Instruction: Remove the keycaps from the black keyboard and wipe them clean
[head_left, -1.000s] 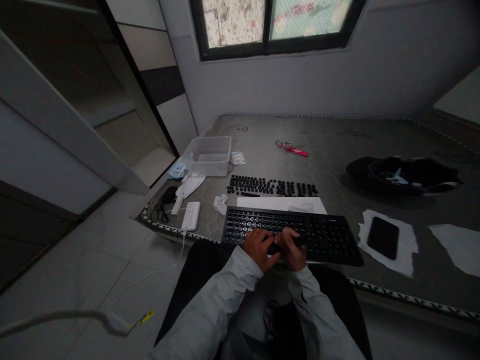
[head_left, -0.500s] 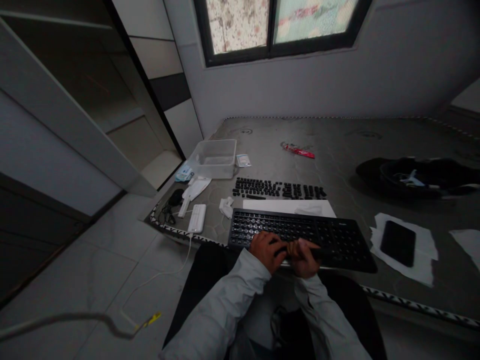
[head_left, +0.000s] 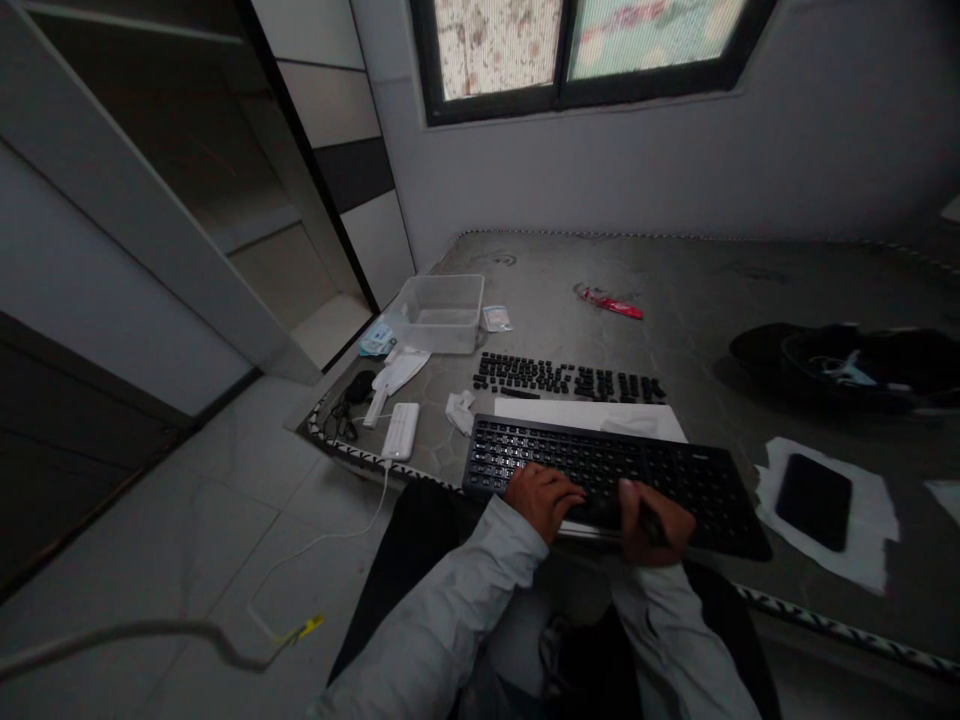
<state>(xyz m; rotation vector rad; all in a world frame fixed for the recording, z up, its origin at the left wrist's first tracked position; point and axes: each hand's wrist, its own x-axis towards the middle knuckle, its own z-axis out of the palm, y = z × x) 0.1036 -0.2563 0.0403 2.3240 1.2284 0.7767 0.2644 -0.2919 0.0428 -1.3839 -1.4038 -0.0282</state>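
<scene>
A black keyboard (head_left: 517,450) lies across the front of the padded surface, with its keycaps off over at least part of it. My left hand (head_left: 544,497) grips its front edge, fingers laid over the lower rows. Just to the right, my right hand (head_left: 656,525) is closed around a dark, slim tool (head_left: 657,528), thumb pointing up, over the keyboard's front part. Most of the tool hides inside the fist, so its kind cannot be made out. Behind the keyboard, loose black keycaps (head_left: 525,372) lie in rows. A white sheet (head_left: 517,409) sticks out from under the keyboard's back edge.
On the left are a clear plastic box (head_left: 442,345), a white power strip (head_left: 401,432) with its cable, a black mouse (head_left: 360,385) and crumpled tissue (head_left: 460,410). A red packet (head_left: 619,307) lies farther back. To the right are a phone (head_left: 814,502) on tissue and a dark cap (head_left: 862,375).
My right hand has moved right, away from my left hand, and turned so the tool is mostly hidden. The left hand stays on the keyboard. The view has shifted slightly.
</scene>
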